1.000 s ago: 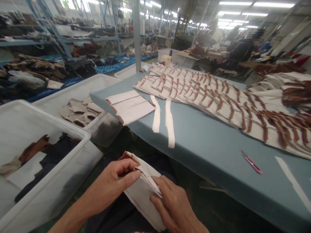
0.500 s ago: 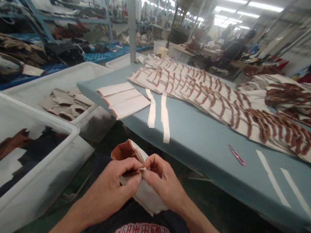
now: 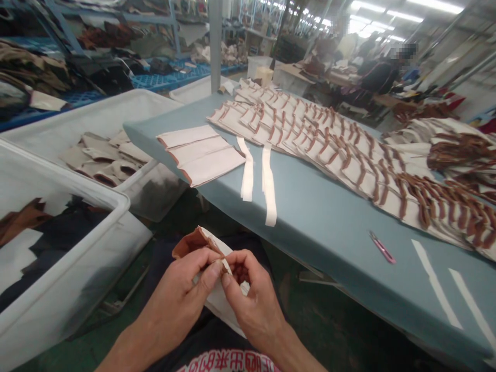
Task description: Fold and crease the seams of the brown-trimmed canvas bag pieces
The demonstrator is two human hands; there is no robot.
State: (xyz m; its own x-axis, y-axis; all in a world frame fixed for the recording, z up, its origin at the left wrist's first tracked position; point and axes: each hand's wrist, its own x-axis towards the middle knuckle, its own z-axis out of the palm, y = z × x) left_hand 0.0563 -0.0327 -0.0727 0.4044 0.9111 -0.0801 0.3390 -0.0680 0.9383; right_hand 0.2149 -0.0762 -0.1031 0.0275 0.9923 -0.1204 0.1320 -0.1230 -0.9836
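In my lap is a folded, tube-like leather piece (image 3: 191,243), cream on the outside and brown on the inside. My left hand (image 3: 185,289) pinches its edge between thumb and fingers. Close beside it, my right hand (image 3: 253,294) pinches the same edge, the fingertips of both hands almost touching. A bit of pale material shows between the thumbs, too small to make out. Much of the piece is hidden behind my hands. Ahead, on the blue-green table (image 3: 321,206), lie flat cream panels with brown edges (image 3: 205,152) and two pale strips, one of them a longer strip (image 3: 269,188).
Rows of overlapping cream-and-brown pieces (image 3: 310,129) cover the table's far side. Pink thread snips (image 3: 382,247) lie near two more pale strips (image 3: 436,284). White bins (image 3: 124,204) with pieces inside stand at the left. A person (image 3: 382,77) sits in the background.
Both hands and the pinched edge have shifted slightly, and the leather piece has turned a little. My right fingers are more curled. The table's contents stay in place as the view shifts slightly.
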